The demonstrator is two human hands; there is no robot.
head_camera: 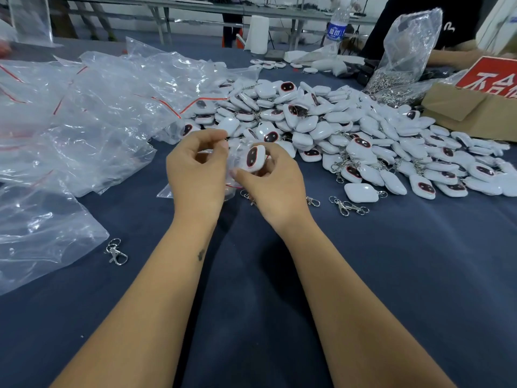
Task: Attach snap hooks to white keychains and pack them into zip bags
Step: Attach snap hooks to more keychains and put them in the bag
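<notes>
White keychain (pixel 256 158) pinched in right hand (pixel 275 189) fingers, partly inside clear zip bag (pixel 233 163) pinched by left hand (pixel 197 175) fingers, above dark blue worktop (pixel 391 275), loose snap hooks (pixel 348 205) nearby, keychain heap (pixel 335 130) behind, empty bags (pixel 70 121) left.

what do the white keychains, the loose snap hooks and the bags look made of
White keychains: likely glossy hard plastic, with sharp highlights. Snap hooks: silvery polished metal, bright glints. Bags: thin clear plastic film, crinkled and see-through, with red zip strips.

White keychains (pixel 321 127) with dark, red-rimmed faces were heaped on a dark blue cloth (pixel 391 275); clear bags (pixel 84 107) were red-striped.
</notes>
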